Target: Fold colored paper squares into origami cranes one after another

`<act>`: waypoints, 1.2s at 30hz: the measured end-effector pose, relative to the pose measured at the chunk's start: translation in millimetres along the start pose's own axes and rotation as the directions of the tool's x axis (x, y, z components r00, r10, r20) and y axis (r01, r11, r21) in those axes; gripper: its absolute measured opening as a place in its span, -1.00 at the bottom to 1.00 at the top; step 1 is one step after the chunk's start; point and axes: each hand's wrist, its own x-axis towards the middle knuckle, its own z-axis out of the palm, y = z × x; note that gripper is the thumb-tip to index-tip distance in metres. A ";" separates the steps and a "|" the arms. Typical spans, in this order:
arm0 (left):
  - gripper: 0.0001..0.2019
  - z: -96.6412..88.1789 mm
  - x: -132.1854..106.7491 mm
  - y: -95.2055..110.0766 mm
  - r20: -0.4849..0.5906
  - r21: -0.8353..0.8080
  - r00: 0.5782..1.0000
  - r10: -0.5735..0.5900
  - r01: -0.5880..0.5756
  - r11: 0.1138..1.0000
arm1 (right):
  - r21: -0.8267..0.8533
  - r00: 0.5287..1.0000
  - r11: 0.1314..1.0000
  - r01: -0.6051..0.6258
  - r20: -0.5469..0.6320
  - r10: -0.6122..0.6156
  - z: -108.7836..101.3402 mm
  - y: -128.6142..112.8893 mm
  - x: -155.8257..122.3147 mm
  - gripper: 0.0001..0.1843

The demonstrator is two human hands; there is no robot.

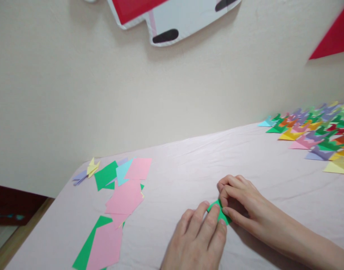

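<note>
A small piece of green origami paper (224, 218), partly folded, lies on the pale pink cloth under my hands. My left hand (198, 236) rests flat with its fingertips on the paper's near left side. From the right, my right hand (245, 204) pinches the paper's right edge between thumb and fingers. Both hands cover much of the paper, so its exact folds are hidden.
Loose pink sheets (124, 200) and green sheets (106, 175) lie scattered at left, with a light blue sheet (123, 171). Folded yellow paper (93, 168) and purple paper (80, 177) sit at the far left corner. Rows of colourful paper cranes (304, 141) stand at right, by the wall (172, 93).
</note>
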 end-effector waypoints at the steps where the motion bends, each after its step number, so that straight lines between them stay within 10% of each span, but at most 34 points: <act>1: -0.65 -1.2 1.4 -1.3 0.000 0.003 1.000 0.012 -0.012 1.000 | 0.005 1.000 1.000 0.000 -0.005 0.000 0.0 0.9 -0.3 -0.89; 16: -0.64 -3.2 3.4 -2.4 -0.028 -0.003 0.999 0.027 -0.027 1.000 | -0.017 0.999 1.000 -0.023 -0.043 0.022 2.5 -4.6 -4.9 -0.74; 28: -0.70 2.7 2.6 -4.5 -0.013 -0.054 0.999 0.035 -0.036 0.998 | 0.292 0.991 0.955 -0.055 -0.104 0.089 -2.7 6.1 -1.2 -0.83; 32: -0.59 30.9 0.9 15.9 -0.027 -0.044 0.992 -0.121 0.120 0.992 | 0.297 0.986 0.953 -0.059 -0.133 0.102 -3.6 2.4 -1.5 -0.87; 36: -0.32 33.6 14.9 36.2 0.076 -0.151 0.898 -0.433 0.440 0.885 | 0.204 0.988 0.977 -0.062 -0.127 0.089 -5.2 -5.6 -8.1 -0.81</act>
